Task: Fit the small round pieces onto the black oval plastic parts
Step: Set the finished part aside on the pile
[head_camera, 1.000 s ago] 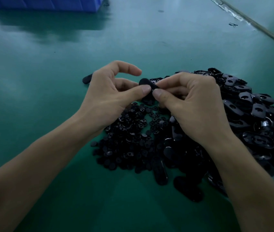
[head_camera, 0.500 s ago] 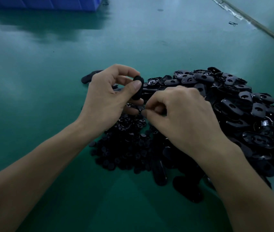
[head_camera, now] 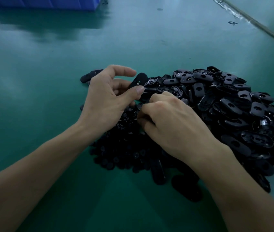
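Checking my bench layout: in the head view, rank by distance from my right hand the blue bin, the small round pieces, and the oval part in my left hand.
1. small round pieces: heap right at the right hand.
2. oval part: just beyond, pinched by the left hand.
3. blue bin: far back left.

surface: glossy green worktop (head_camera: 49, 84) | far left: blue plastic bin (head_camera: 40, 2), reflected in the sheen | far right: pale worn edge strip (head_camera: 253, 21) | light: dim
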`<move>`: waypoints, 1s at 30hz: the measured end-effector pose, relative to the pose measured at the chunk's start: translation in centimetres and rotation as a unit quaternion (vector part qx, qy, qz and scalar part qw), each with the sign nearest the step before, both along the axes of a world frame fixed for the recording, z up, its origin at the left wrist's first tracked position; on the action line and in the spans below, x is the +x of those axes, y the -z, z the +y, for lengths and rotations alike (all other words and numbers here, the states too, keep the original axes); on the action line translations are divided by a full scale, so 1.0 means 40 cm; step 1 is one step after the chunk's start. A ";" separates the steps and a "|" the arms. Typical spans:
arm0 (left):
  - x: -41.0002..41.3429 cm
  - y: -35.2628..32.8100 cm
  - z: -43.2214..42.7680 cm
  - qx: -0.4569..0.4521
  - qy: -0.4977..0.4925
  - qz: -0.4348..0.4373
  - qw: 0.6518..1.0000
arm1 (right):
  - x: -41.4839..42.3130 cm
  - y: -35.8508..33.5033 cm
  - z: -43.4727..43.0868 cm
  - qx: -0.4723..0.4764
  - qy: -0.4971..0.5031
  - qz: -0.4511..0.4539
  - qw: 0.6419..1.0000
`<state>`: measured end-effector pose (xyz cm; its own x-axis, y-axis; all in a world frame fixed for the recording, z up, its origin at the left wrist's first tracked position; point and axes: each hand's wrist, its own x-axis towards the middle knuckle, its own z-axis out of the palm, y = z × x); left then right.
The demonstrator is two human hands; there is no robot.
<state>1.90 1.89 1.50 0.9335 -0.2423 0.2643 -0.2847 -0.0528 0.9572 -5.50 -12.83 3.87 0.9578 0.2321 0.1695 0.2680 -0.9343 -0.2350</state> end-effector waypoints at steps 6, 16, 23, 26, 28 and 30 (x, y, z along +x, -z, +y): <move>-0.005 0.001 -0.003 -0.010 -0.005 -0.006 1.000 | 0.006 0.001 -0.011 0.159 0.032 -0.044 0.986; -0.020 0.003 -0.013 -0.003 0.000 0.027 1.000 | 0.014 0.006 -0.023 0.249 0.080 -0.097 0.960; -0.029 0.003 -0.018 0.013 0.003 0.004 1.000 | 0.017 0.005 -0.028 0.265 0.070 -0.111 0.955; -0.030 0.002 -0.017 0.008 -0.001 0.008 1.000 | 0.021 0.009 -0.027 0.267 0.066 -0.116 0.954; -0.030 0.001 -0.018 0.010 -0.005 0.008 1.000 | 0.023 0.011 -0.026 0.268 0.067 -0.120 0.954; -0.031 0.000 -0.017 0.013 -0.005 0.008 1.000 | 0.024 0.012 -0.026 0.268 0.070 -0.126 0.953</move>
